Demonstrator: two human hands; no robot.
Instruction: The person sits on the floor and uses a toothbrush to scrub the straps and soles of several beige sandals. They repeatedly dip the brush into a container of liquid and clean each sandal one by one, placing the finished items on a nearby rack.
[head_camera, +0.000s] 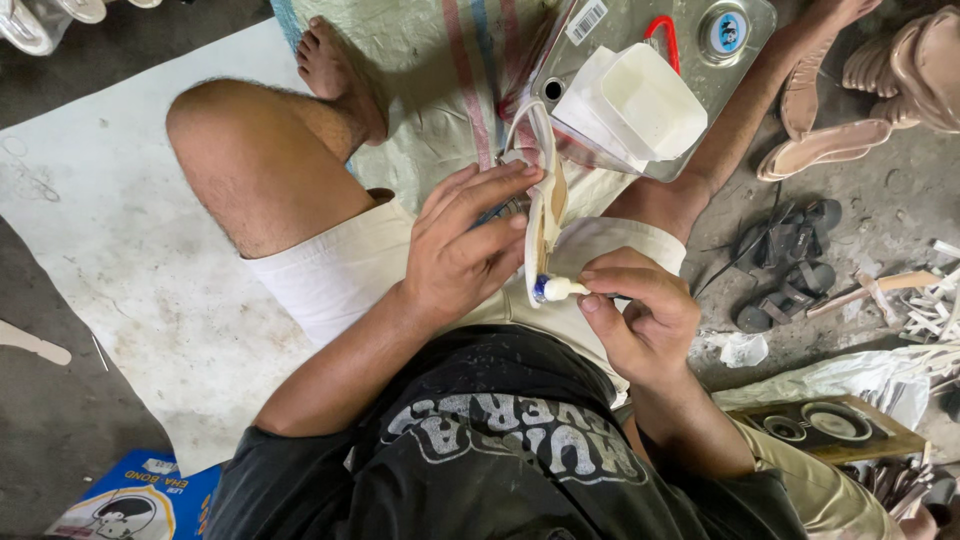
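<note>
My left hand grips a pale sandal sole held on edge over my lap, fingers spread along its side. My right hand pinches a small white glue tube with a blue collar, its tip touching the lower end of the sole. White straps loop off the top of the sole near the metal tin.
A silver metal tin with a white plastic cup on it lies ahead on a woven sack. Tan soles and dark sandal parts lie at right. A blue box sits at bottom left, a wooden-framed box at lower right.
</note>
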